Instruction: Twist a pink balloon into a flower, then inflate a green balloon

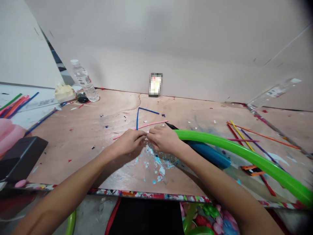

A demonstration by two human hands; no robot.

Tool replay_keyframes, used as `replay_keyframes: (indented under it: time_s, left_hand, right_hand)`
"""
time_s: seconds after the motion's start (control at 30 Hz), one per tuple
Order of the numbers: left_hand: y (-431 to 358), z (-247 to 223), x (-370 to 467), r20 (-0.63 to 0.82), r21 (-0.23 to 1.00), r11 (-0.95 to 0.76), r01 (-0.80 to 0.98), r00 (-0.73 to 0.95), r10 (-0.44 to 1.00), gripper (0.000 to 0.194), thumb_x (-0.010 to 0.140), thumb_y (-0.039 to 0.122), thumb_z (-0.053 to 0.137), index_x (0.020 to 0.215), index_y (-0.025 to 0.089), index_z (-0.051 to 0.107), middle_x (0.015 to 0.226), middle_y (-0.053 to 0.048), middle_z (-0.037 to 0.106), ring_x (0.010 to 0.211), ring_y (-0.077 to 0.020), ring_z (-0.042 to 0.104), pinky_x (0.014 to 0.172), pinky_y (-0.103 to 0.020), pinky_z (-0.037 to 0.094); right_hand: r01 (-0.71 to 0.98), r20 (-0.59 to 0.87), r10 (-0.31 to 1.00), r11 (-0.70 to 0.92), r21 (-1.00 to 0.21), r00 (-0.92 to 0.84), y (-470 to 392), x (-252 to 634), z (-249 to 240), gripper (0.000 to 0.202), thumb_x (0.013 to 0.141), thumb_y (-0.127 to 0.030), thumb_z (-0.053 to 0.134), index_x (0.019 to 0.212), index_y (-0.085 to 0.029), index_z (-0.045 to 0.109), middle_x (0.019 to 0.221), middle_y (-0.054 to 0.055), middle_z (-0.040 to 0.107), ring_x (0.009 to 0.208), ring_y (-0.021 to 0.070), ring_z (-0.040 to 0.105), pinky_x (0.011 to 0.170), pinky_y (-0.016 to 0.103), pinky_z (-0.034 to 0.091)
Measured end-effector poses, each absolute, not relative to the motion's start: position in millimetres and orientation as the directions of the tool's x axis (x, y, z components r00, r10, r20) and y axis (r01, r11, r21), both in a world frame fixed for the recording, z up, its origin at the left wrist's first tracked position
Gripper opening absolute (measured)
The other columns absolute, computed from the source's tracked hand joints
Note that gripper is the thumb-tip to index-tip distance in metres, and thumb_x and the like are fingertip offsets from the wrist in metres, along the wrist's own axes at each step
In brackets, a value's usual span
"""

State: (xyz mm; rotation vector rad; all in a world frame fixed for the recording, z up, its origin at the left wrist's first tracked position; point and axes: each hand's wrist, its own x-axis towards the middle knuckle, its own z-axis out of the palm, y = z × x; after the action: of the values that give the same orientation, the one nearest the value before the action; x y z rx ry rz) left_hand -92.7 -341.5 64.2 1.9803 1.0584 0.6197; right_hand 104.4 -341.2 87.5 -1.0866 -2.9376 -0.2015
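Note:
My left hand [130,141] and my right hand [164,138] meet over the middle of the table, fingers bent and fingertips together. A long inflated green balloon [220,141] runs from my right hand out past the lower right edge. Whatever lies between the fingertips is hidden. Just beyond my hands lie a thin pink uninflated balloon [156,123] and a bent dark-blue one [148,110]. Under the green balloon rests a blue cylinder [211,155] with a black pointed tip, which looks like a hand pump.
Uninflated balloons [241,132] and an orange-black tool [253,170] lie at right. A phone [155,85] leans on the back wall. Water bottles [84,81] stand at left and lean at right [276,93]. A dark box [23,158] sits at left. Blue scraps [160,171] litter the tabletop.

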Motion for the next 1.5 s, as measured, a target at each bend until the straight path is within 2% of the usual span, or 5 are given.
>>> replay_keyframes:
  time_s: [0.17, 0.4, 1.0, 1.27, 1.5]
  left_hand:
    - [-350, 60, -88, -0.236, 0.969, 0.231, 0.086, 0.590, 0.773, 0.020, 0.088, 0.032, 0.047, 0.080, 0.017, 0.058, 0.055, -0.004, 0.061, 0.048, -0.0168, 0.055, 0.050, -0.025, 0.040]
    - [-357, 58, -88, -0.198, 0.661, 0.693, -0.288, 0.824, 0.531, 0.014, 0.088, 0.018, 0.049, 0.077, 0.014, 0.057, 0.038, 0.003, 0.047, 0.027, -0.0083, 0.031, 0.037, -0.020, 0.036]
    - [-353, 70, -85, -0.039, 0.738, 0.399, -0.544, 0.556, 0.830, 0.030, 0.089, 0.019, 0.055, 0.119, 0.015, 0.060, 0.068, 0.004, 0.059, 0.035, -0.0027, 0.042, 0.039, -0.017, 0.037]
    - [-349, 69, -89, 0.079, 0.990, -0.121, 0.073, 0.424, 0.902, 0.042, 0.094, 0.030, 0.047, 0.133, 0.019, 0.057, 0.070, 0.002, 0.056, 0.048, -0.0068, 0.047, 0.046, -0.020, 0.036]
    - [-354, 62, -89, 0.294, 0.386, -0.509, 0.769, 0.421, 0.858, 0.048, 0.094, 0.017, 0.040, 0.141, 0.020, 0.047, 0.107, -0.010, 0.070, 0.087, -0.0222, 0.065, 0.073, -0.031, 0.046]
  right_hand:
    - [0.641, 0.102, 0.633, 0.759, 0.115, -0.768, -344, 108, 98, 0.021, 0.093, -0.025, 0.045, 0.092, -0.017, 0.064, 0.090, 0.008, 0.066, 0.082, 0.0193, 0.057, 0.068, 0.032, 0.030]
    - [0.587, 0.237, 0.550, 0.800, 0.127, -0.801, -346, 113, 99, 0.015, 0.089, -0.021, 0.048, 0.084, -0.018, 0.062, 0.085, 0.005, 0.064, 0.077, 0.0177, 0.052, 0.067, 0.033, 0.027]
    - [0.678, 0.421, 0.627, 0.734, -0.038, -0.656, -342, 106, 96, 0.023, 0.093, -0.020, 0.043, 0.084, -0.017, 0.065, 0.083, 0.005, 0.066, 0.076, 0.0165, 0.054, 0.070, 0.030, 0.033]
    - [0.694, 0.344, 0.678, 0.713, -0.094, -0.650, -348, 99, 97, 0.023, 0.094, -0.020, 0.043, 0.087, -0.021, 0.065, 0.091, 0.004, 0.067, 0.085, 0.0178, 0.060, 0.072, 0.030, 0.035]
    - [0.789, 0.253, 0.788, 0.602, -0.125, -0.561, -352, 89, 100, 0.032, 0.101, -0.032, 0.035, 0.104, -0.015, 0.063, 0.101, 0.010, 0.070, 0.091, 0.0206, 0.063, 0.073, 0.031, 0.038]
